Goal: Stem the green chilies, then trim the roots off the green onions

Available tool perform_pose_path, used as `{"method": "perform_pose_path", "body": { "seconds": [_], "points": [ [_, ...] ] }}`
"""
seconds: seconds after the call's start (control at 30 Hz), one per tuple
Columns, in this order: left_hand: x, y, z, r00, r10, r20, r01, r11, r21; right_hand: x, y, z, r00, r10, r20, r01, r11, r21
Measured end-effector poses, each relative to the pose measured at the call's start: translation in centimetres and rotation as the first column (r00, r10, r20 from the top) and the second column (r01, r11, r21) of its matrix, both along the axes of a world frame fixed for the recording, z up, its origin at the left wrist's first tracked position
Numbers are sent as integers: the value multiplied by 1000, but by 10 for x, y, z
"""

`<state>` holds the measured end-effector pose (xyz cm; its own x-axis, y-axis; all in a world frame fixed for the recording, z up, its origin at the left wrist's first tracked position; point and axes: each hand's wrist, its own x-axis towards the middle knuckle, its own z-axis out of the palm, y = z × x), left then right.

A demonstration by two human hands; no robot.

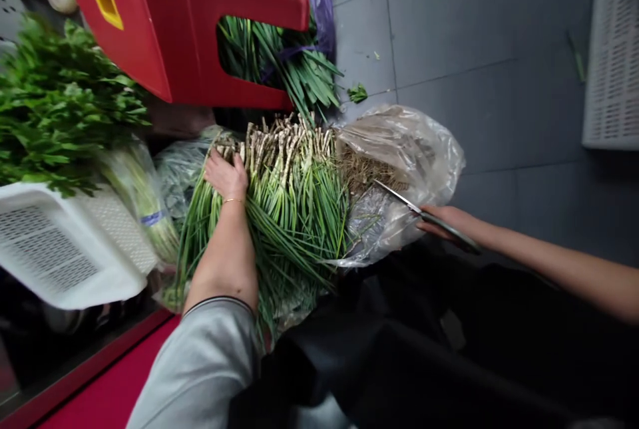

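Note:
A wide heap of green chives (299,196) lies in the middle, its pale root ends pointing up the view. My left hand (227,176) rests on the root ends at the heap's left side, fingers partly spread; whether it grips any stalks cannot be made out. To the right, my right hand (446,221) is closed round the handles of metal scissors (399,197). The blades point left, over a clear plastic bag (429,149) that holds brown root trimmings (369,166).
A red plastic stool (184,23) lies tipped at the top, with more greens (309,76) behind it. Leafy greens (60,96) and a white basket (64,249) are at left. Another white basket (614,56) stands on the tiled floor (449,36) at right.

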<state>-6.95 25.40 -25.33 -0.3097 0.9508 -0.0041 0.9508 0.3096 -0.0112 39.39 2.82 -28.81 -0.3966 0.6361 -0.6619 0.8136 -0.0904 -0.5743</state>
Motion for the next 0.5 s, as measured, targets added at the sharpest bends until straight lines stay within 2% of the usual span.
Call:
{"method": "perform_pose_path", "body": {
  "seconds": [0.1,0.17,0.23,0.3,0.33,0.37,0.4,0.47,0.5],
  "points": [
    [-8,2,24,998,22,53,-22,1000,7,3,6,19,994,-50,-100,47,999,-23],
    [-2,-10,47,996,-29,87,18,992,125,9,5,31,984,-134,-119,139,990,30],
    [19,-38,64,979,-152,140,103,946,308,20,2,40,955,-295,-41,297,948,111],
    [59,-81,68,916,-294,272,189,917,352,35,-2,42,874,-472,113,447,874,191],
    [86,-107,63,861,-344,374,253,929,271,44,-1,41,823,-533,197,492,842,222],
    [115,-134,54,801,-360,479,354,929,106,53,0,39,779,-562,277,511,826,238],
    [144,-161,41,750,-348,563,478,873,-97,62,4,35,753,-558,350,503,830,240],
    [193,-210,8,728,-350,589,645,641,-416,77,18,28,749,-483,454,421,876,236],
    [210,-230,-10,756,-349,554,646,533,-546,82,28,24,765,-438,472,363,899,246]
  ]
}}
